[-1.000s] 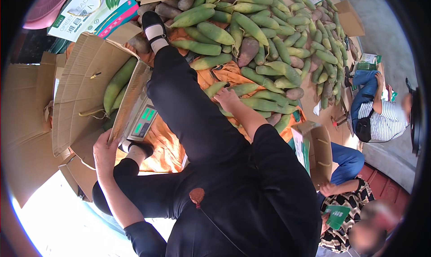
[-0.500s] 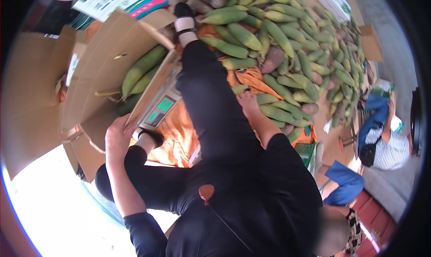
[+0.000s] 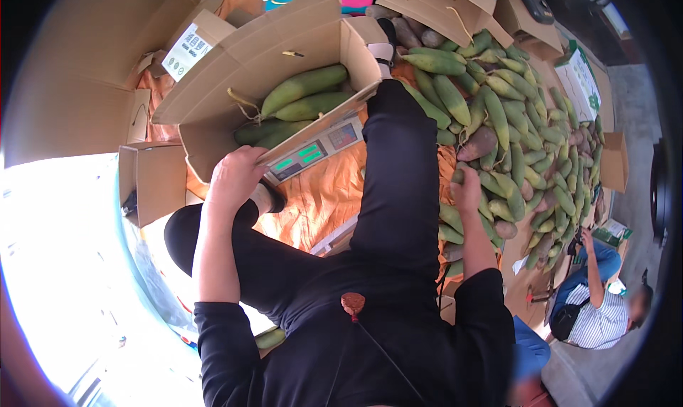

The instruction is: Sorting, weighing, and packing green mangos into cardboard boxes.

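Inside an open brown cardboard box [image 3: 256, 48] lie long, plump green radishes [image 3: 304, 90], paler at one end. The left hand [image 3: 238, 176] has its fingers clamped on the near wall; the right hand [image 3: 467, 186] clasps another blunt-tipped green radish [image 3: 457, 174] beside a green-and-purplish heap [image 3: 514, 121].

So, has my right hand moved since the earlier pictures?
Yes. Your right hand has moved closer to the large purplish root lying among the green radishes; earlier, a wider gap separated them.
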`<state>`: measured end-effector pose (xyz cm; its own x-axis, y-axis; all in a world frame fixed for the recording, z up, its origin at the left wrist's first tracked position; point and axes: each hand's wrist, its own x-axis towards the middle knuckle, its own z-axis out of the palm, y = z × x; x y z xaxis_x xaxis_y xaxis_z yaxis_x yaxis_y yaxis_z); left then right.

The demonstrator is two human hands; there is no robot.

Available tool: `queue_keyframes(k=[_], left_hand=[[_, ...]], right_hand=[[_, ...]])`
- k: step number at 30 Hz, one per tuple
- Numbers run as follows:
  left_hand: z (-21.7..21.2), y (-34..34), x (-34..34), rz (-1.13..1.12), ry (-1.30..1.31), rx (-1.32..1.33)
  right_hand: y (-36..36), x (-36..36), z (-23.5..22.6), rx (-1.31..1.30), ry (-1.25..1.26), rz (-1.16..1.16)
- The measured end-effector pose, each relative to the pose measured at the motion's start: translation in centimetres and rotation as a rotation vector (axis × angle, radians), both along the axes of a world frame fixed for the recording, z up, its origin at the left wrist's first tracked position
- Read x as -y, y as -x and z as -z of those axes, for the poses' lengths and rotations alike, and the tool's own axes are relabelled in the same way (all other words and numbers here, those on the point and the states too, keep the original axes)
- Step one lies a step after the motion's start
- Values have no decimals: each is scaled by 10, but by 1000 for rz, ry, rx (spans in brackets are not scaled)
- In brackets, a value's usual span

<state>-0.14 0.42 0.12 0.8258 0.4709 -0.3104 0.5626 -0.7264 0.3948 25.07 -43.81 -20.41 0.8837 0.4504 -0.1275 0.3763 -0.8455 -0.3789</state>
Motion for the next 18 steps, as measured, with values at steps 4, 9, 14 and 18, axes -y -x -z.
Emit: queue_keyframes(k=[4, 9, 14, 18], left_hand=[[3, 4, -2, 17, -36, 25], [6, 4, -1, 23, -42, -7], [9, 6, -1, 47, -72, 0], [7, 6, -2, 54, -79, -8]], right_hand=[[-21, -1, -33, 156, -322, 201], [-44, -61, -133, 65, -818, 277], [-28, -146, -263, 357, -1139, -97], [-2, -213, -319, 339, -1376, -379]])
